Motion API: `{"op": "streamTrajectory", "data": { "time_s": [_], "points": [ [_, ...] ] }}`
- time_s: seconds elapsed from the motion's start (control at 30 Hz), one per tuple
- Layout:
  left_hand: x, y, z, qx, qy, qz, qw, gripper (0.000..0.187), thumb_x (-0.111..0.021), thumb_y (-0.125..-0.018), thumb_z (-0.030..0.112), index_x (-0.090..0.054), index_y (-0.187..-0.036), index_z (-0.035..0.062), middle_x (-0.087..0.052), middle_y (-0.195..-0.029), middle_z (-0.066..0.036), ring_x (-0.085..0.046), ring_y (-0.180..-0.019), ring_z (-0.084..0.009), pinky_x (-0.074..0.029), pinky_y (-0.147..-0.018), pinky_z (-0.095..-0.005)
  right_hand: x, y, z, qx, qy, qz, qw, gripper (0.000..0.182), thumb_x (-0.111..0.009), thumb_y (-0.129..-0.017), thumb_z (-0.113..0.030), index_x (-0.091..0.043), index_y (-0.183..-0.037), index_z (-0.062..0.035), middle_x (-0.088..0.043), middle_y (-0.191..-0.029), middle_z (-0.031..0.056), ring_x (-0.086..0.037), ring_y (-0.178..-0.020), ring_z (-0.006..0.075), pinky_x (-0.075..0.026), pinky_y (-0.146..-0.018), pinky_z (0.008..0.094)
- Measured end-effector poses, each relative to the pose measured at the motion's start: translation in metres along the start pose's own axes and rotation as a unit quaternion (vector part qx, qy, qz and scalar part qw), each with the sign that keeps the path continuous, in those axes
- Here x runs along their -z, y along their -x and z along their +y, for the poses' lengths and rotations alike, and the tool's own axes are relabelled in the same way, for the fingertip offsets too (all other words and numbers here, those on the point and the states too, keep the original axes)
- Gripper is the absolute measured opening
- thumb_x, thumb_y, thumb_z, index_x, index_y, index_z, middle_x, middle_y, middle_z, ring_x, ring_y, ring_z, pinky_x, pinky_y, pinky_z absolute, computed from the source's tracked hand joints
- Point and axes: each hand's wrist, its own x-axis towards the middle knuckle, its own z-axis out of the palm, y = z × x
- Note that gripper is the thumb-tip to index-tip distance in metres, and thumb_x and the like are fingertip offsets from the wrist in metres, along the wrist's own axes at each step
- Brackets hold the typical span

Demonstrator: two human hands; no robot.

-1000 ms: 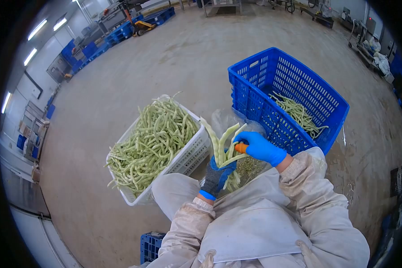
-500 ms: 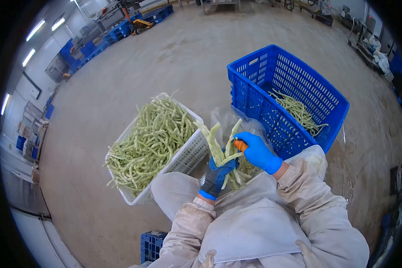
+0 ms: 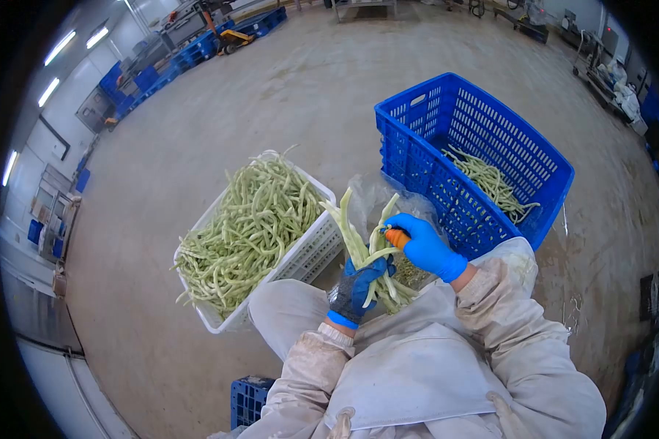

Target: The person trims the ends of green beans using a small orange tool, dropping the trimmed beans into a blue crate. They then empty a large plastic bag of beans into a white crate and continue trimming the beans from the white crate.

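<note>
My left hand (image 3: 356, 287), in a dark glove with blue patches, is closed round a loose bunch of long pale green beans (image 3: 351, 238), whose ends stick out above and below the fist. Close on its right, my right hand (image 3: 426, 249) wears a blue glove and grips a small tool by its orange handle (image 3: 397, 238). The working end of this tool is too small to make out among the bean tips. Below both hands, a clear plastic bag (image 3: 417, 208) with green scraps in it lies between my knees.
A white crate (image 3: 316, 240) heaped with beans (image 3: 252, 230) stands at the left. On the right is a deep blue crate (image 3: 447, 186) with fewer beans (image 3: 490, 183) at its bottom. A dark blue crate (image 3: 249, 402) sits by my left side. Pallets and a person are far back.
The beans in my left hand have shifted slightly, with one tip now standing higher. Both hands keep their grips and hardly move. The whole view has drifted a little.
</note>
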Motion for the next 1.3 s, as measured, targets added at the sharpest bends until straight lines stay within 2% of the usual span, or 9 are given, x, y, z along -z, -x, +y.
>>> {"op": "streamTrajectory", "data": {
  "time_s": [0.23, 0.33, 0.47, 0.67, 0.77, 0.9, 0.97, 1.07, 1.3],
  "points": [
    [0.003, 0.000, 0.006, 0.005, -0.039, -0.028, 0.999, 0.034, -0.060, -0.081, 0.010, -0.051, -0.112, 0.0000, -0.059, -0.093, -0.008, -0.060, -0.081, -0.0181, -0.050, -0.075, -0.0313, 0.016, -0.019, -0.002, -0.105, -0.094, -0.145, 0.979, 0.023, -0.058, -0.083, -0.008, -0.061, -0.105, -0.0016, -0.061, -0.087, 0.0034, -0.053, -0.078, 0.0093, -0.045, -0.071, 0.0251],
    [0.006, 0.001, 0.008, 0.003, -0.086, -0.025, 0.996, 0.035, -0.060, -0.080, 0.010, -0.051, -0.112, 0.0002, -0.059, -0.094, -0.009, -0.060, -0.082, -0.0187, -0.050, -0.075, -0.0317, 0.022, -0.025, -0.008, -0.080, 0.022, -0.206, 0.975, 0.023, -0.060, -0.082, -0.010, -0.061, -0.103, -0.0015, -0.061, -0.088, 0.0041, -0.053, -0.078, 0.0097, -0.045, -0.071, 0.0251],
    [0.010, 0.001, 0.009, 0.000, -0.075, -0.032, 0.997, 0.037, -0.061, -0.080, 0.009, -0.050, -0.114, 0.0003, -0.059, -0.095, -0.009, -0.060, -0.083, -0.0189, -0.050, -0.074, -0.0317, 0.021, -0.029, -0.009, -0.088, 0.016, -0.219, 0.972, 0.023, -0.060, -0.081, -0.011, -0.061, -0.102, -0.0020, -0.061, -0.090, 0.0055, -0.054, -0.081, 0.0111, -0.045, -0.074, 0.0264],
    [0.014, 0.005, 0.026, 0.023, -0.028, -0.060, 0.998, 0.039, -0.061, -0.079, 0.009, -0.050, -0.115, 0.0000, -0.060, -0.096, -0.009, -0.060, -0.083, -0.0184, -0.050, -0.073, -0.0311, 0.029, -0.032, -0.018, 0.001, 0.073, -0.281, 0.957, 0.023, -0.060, -0.080, -0.011, -0.062, -0.101, -0.0040, -0.062, -0.092, 0.0061, -0.055, -0.087, 0.0129, -0.044, -0.078, 0.0289],
    [0.016, 0.003, 0.026, 0.048, -0.056, -0.058, 0.996, 0.039, -0.062, -0.077, 0.008, -0.050, -0.114, -0.0003, -0.060, -0.095, -0.009, -0.060, -0.082, -0.0180, -0.050, -0.072, -0.0308, 0.025, -0.029, -0.013, 0.005, 0.047, -0.268, 0.962, 0.022, -0.059, -0.081, -0.013, -0.062, -0.100, -0.0037, -0.063, -0.091, 0.0079, -0.057, -0.084, 0.0146, -0.045, -0.077, 0.0297],
    [0.015, 0.001, 0.021, 0.021, -0.102, -0.018, 0.994, 0.036, -0.064, -0.075, 0.007, -0.053, -0.109, -0.0003, -0.062, -0.089, -0.009, -0.060, -0.077, -0.0177, -0.050, -0.069, -0.0297, 0.014, -0.021, -0.012, -0.031, 0.098, -0.218, 0.971, 0.023, -0.055, -0.078, -0.016, -0.064, -0.095, -0.0033, -0.063, -0.085, 0.0173, -0.061, -0.078, 0.0264, -0.047, -0.071, 0.0368],
    [0.018, -0.003, 0.017, 0.021, -0.116, -0.009, 0.993, 0.033, -0.064, -0.075, 0.007, -0.055, -0.106, -0.0003, -0.062, -0.087, -0.009, -0.060, -0.075, -0.0176, -0.049, -0.068, -0.0294, 0.005, -0.016, -0.014, 0.021, 0.294, -0.122, 0.948, 0.017, -0.057, -0.075, -0.016, -0.062, -0.085, -0.0041, -0.063, -0.080, 0.0174, -0.061, -0.072, 0.0332, -0.048, -0.065, 0.0413],
    [0.018, -0.010, 0.006, 0.016, -0.141, 0.025, 0.990, 0.028, -0.065, -0.075, 0.008, -0.058, -0.101, -0.0003, -0.062, -0.084, -0.008, -0.060, -0.072, -0.0170, -0.049, -0.065, -0.0288, -0.013, -0.011, 0.017, 0.037, 0.388, -0.034, 0.920, 0.013, -0.057, -0.073, -0.017, -0.059, -0.080, -0.0053, -0.060, -0.078, 0.0192, -0.058, -0.069, 0.0374, -0.046, -0.060, 0.0454],
    [0.018, -0.023, -0.008, 0.023, -0.219, 0.092, 0.971, 0.019, -0.064, -0.076, 0.011, -0.061, -0.091, 0.0002, -0.062, -0.074, -0.006, -0.059, -0.068, -0.0145, -0.048, -0.061, -0.0279, -0.030, -0.019, 0.057, -0.023, 0.403, 0.012, 0.915, 0.011, -0.056, -0.072, -0.015, -0.057, -0.077, -0.0055, -0.059, -0.075, 0.0185, -0.058, -0.069, 0.0376, -0.046, -0.060, 0.0466]
  ]
}}
